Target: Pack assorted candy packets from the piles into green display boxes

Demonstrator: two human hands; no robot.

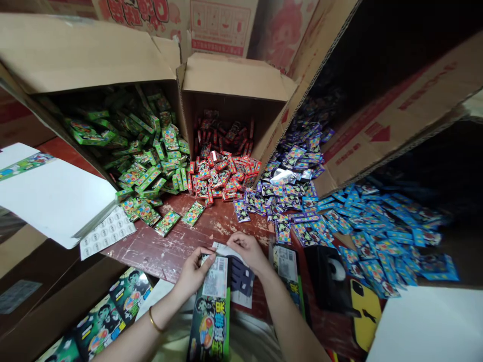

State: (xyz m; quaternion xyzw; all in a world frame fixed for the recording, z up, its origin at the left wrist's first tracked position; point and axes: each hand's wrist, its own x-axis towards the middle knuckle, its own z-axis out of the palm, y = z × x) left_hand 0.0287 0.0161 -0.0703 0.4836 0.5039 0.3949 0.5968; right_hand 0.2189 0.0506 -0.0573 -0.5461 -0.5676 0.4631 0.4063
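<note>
Here our left hand and right hand pinched the upper end of the box, its length running toward bottom centre.

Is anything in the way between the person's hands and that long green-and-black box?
Nothing visible. The left hand grips the box near its upper end, and the right hand pinches a white flap at its top. No packet or other thing lies between them.
</note>
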